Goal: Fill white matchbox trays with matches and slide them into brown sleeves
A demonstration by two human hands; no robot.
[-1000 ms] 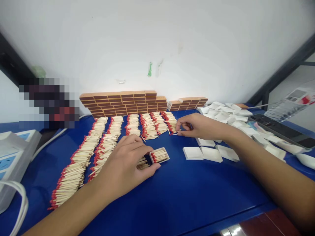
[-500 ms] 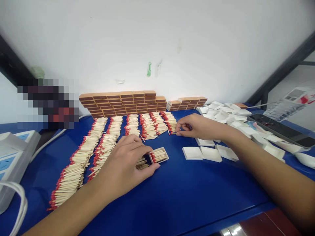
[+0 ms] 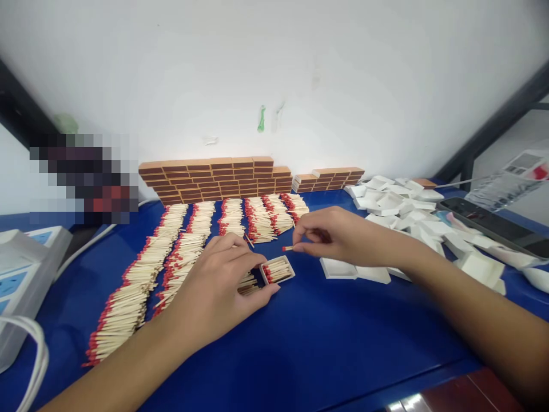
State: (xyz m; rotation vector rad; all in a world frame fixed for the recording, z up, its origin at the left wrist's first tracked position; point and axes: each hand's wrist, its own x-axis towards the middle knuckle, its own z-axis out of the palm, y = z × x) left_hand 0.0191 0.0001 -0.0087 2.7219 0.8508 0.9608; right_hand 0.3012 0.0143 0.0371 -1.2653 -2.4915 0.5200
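A small white matchbox tray [image 3: 278,270], partly filled with red-tipped matches, lies on the blue table [image 3: 326,337]. My left hand [image 3: 223,283] rests on the table with thumb and fingers closed around the tray's left end. Some loose matches lie under its fingers. My right hand [image 3: 338,234] hovers just right of and above the tray. It pinches a few matches [image 3: 288,248], red tips pointing left. Rows of loose matches [image 3: 180,252] stretch away behind my left hand.
Brown matchbox sleeves [image 3: 218,178] are stacked like a wall at the back. Empty white trays [image 3: 398,209] are heaped at the right, with two more [image 3: 338,268] beside my right wrist. A phone [image 3: 493,226] lies far right and a power strip [image 3: 21,269] far left.
My right hand has left the far match row and moved toward me and left, now holding matches just above the tray. My left hand has stayed on the tray.
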